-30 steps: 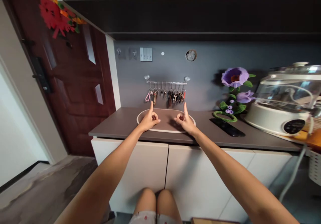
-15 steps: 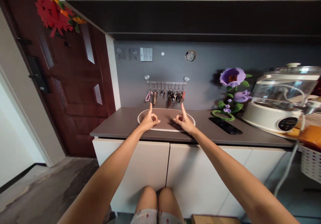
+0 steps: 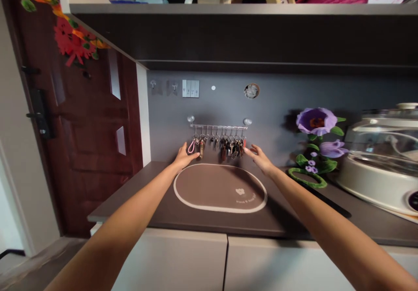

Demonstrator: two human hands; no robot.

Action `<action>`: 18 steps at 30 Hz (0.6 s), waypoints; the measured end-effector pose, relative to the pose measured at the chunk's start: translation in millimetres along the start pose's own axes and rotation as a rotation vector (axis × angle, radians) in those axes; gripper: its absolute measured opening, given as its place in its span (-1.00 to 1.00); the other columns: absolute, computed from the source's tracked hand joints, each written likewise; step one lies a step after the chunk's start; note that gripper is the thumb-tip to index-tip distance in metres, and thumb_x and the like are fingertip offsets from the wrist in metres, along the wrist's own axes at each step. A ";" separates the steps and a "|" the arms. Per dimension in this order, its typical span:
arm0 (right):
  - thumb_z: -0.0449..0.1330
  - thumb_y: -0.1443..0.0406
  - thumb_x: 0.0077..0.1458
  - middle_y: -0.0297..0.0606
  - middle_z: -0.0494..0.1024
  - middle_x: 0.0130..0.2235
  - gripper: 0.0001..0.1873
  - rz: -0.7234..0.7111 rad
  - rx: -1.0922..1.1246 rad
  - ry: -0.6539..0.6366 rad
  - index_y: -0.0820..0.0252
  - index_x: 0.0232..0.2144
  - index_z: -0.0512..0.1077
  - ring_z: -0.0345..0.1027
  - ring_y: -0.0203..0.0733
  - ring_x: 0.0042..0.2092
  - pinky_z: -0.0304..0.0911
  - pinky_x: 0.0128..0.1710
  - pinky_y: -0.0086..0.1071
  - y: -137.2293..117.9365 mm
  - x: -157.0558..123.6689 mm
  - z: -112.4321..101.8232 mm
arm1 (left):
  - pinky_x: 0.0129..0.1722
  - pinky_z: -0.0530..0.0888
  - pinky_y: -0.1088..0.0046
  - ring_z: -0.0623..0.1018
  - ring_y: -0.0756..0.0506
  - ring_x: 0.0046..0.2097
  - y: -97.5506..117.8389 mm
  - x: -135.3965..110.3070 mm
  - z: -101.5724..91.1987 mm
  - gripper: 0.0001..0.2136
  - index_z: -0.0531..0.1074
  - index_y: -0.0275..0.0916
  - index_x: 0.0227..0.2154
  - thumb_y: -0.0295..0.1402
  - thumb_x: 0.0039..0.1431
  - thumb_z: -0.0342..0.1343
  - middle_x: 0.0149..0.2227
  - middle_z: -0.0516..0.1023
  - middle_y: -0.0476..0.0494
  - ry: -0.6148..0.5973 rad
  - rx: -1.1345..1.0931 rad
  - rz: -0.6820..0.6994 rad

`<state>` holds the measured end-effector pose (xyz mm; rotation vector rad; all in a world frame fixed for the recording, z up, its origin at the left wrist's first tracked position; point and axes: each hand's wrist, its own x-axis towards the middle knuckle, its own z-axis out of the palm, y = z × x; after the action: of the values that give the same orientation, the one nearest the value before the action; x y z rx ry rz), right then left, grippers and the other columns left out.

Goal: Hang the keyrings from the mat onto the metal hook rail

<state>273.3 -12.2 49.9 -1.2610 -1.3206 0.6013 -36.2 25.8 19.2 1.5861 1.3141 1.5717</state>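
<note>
A clear rail (image 3: pixel 218 127) with hooks runs along the grey back wall, and several keys (image 3: pixel 233 145) hang from it. My left hand (image 3: pixel 185 157) is at the rail's left end, fingers apart, close to a pink loop keychain (image 3: pixel 191 146) and a brown-gold key fob (image 3: pixel 201 147). Whether the thumb touches the fob I cannot tell. At the other end my right hand (image 3: pixel 260 158) is spread, its thumb near a red key tag (image 3: pixel 244 143). Below both hands lies an oval brown mat (image 3: pixel 215 188) with a pale rim.
Purple crocheted flowers (image 3: pixel 316 123) stand to the right, beside a black phone (image 3: pixel 329 202) and a cream appliance (image 3: pixel 369 169) with a transparent top. A dark shelf (image 3: pixel 228 34) overhangs the counter (image 3: pixel 156 215). On the left is a dark red door (image 3: pixel 98 130).
Both hands have moved forward from above the mat to the hanging keys and spread wider apart. Their curled fingers have opened. The view has come closer to the counter.
</note>
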 end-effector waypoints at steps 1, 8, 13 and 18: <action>0.21 -0.05 -0.23 0.00 0.17 0.13 -0.15 0.013 0.006 0.010 0.18 0.08 0.12 0.10 0.00 0.10 0.10 0.02 -0.16 1.6 10.6 -0.2 | 0.12 0.07 0.27 0.10 -0.24 0.19 -1.1 10.6 2.6 -0.18 0.12 -0.24 0.08 -0.20 -0.32 0.30 0.17 0.08 -0.35 -0.002 -0.011 0.004; 0.13 -0.10 -0.18 -0.16 0.38 -0.03 -0.37 0.044 0.103 -0.028 0.06 -0.09 0.25 0.31 -0.13 -0.14 0.25 -0.20 -0.27 18.0 52.7 17.7 | -0.18 0.34 0.42 0.43 -0.12 -0.08 -1.3 59.1 23.7 -0.35 0.22 -0.27 -0.06 -0.20 -0.28 0.29 -0.07 0.40 -0.28 -0.080 -0.313 -0.060; 0.06 -0.14 -0.15 -0.24 0.42 -0.14 -0.46 0.063 0.206 -0.150 0.01 -0.18 0.25 0.33 -0.26 -0.33 0.30 -0.33 -0.35 25.2 57.3 41.2 | -0.32 0.39 0.47 0.49 0.01 -0.37 1.2 67.7 36.9 -0.63 0.35 -0.32 -0.35 -0.21 -0.21 0.26 -0.38 0.49 -0.13 -0.290 -0.582 -0.162; -0.16 -0.21 -0.08 -0.22 0.39 -0.09 -0.37 0.004 0.297 -0.133 -0.01 -0.08 0.16 0.35 -0.24 -0.31 0.31 -0.33 -0.34 33.9 69.6 68.0 | -0.43 0.41 0.44 0.47 0.01 -0.49 5.5 69.5 58.1 -0.65 0.31 -0.29 -0.37 -0.15 -0.15 0.21 -0.50 0.45 -0.05 -0.352 -0.769 -0.236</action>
<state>237.5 82.4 30.5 -0.9941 -1.2822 0.8625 9.6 100.3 43.5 1.0962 0.5658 1.3329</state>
